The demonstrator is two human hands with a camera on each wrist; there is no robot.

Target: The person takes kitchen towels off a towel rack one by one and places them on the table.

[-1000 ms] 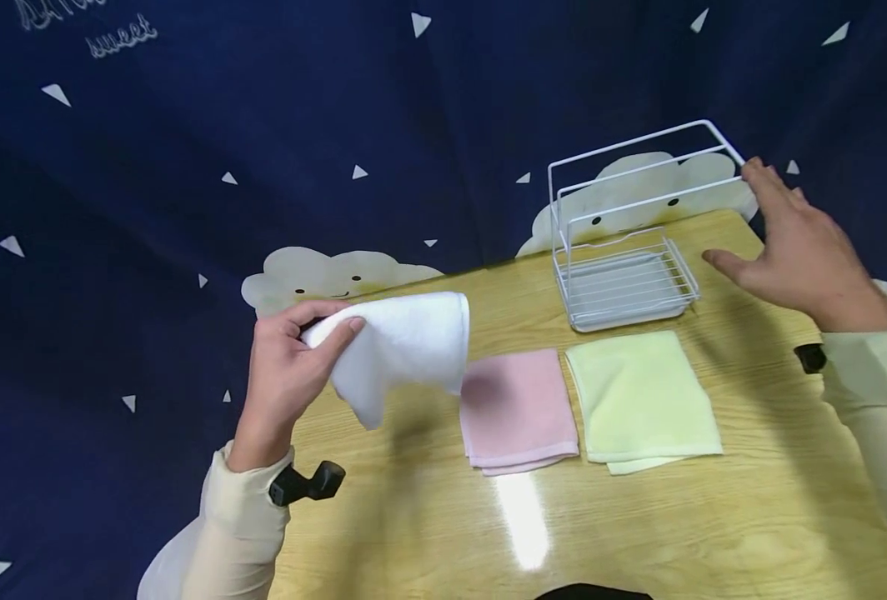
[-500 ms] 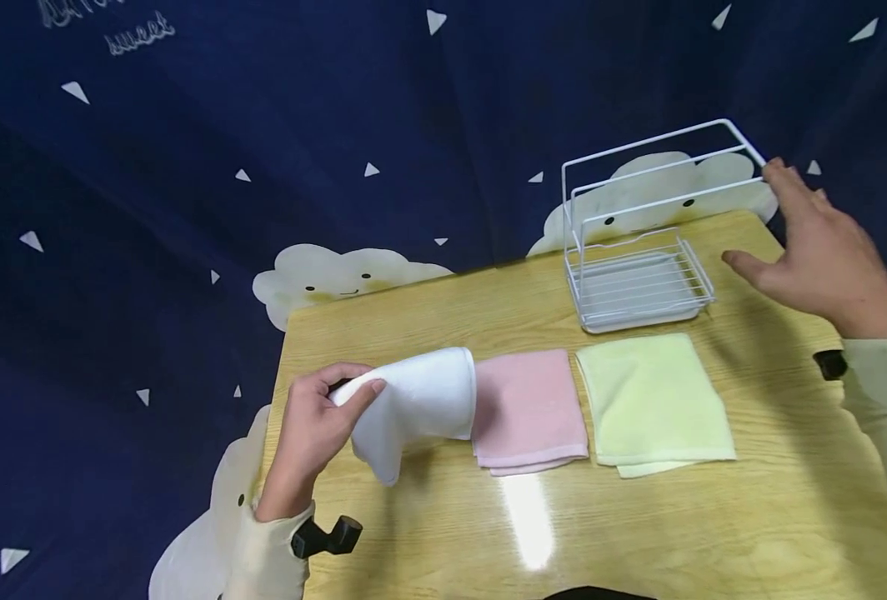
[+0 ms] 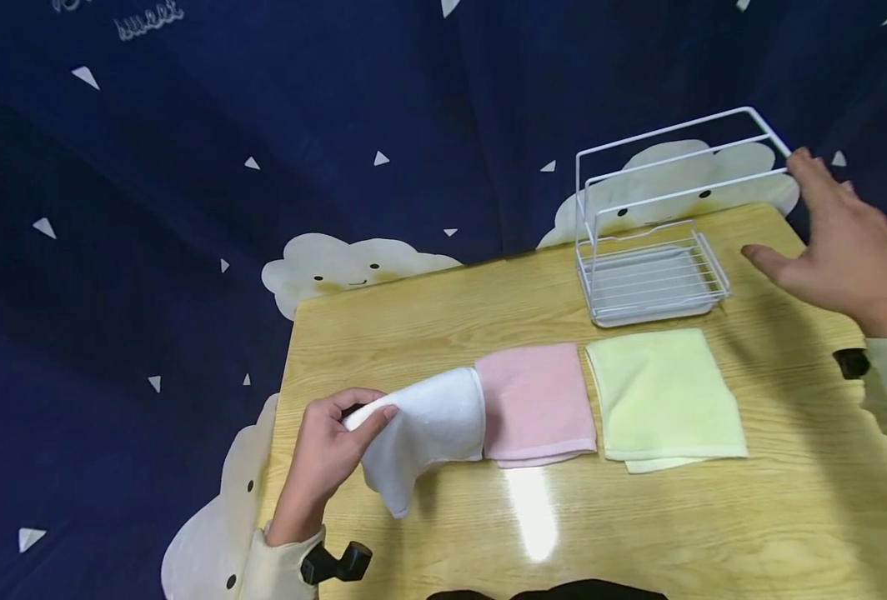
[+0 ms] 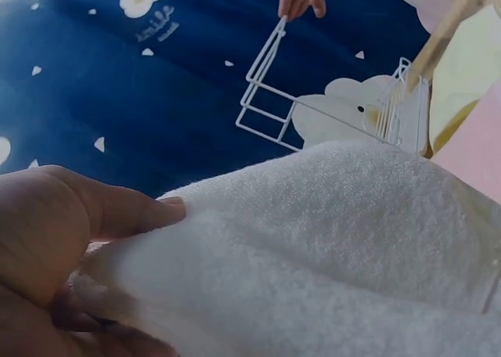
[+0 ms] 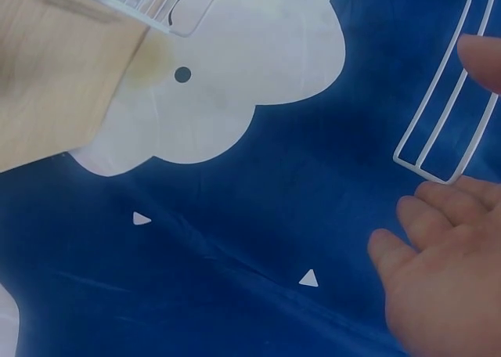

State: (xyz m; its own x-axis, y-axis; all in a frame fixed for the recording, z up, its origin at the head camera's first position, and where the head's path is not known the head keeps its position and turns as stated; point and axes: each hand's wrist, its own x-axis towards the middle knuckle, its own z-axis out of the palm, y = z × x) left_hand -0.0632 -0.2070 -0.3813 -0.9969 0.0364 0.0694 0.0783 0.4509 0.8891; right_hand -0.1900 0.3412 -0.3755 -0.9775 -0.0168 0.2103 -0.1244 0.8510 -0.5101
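A folded white towel hangs from my left hand, pinched between thumb and fingers at its left end. Its right edge meets the left side of a folded pink towel lying on the table, and one corner droops toward the front. A folded pale green towel lies right of the pink one. My right hand has its fingers extended, with the fingertips at the upper right corner of a white wire rack. In the right wrist view the rack's top frame comes close to the fingers, seemingly touching.
The wooden table has its back edge against a dark blue curtain with white triangles and clouds. The rack has a tall frame and a low tray at the back right. Something black shows at the bottom edge.
My left hand has lowered the white towel toward the table, beside the pink towel. My right hand stays at the rack's corner. The whole head view has shifted slightly.
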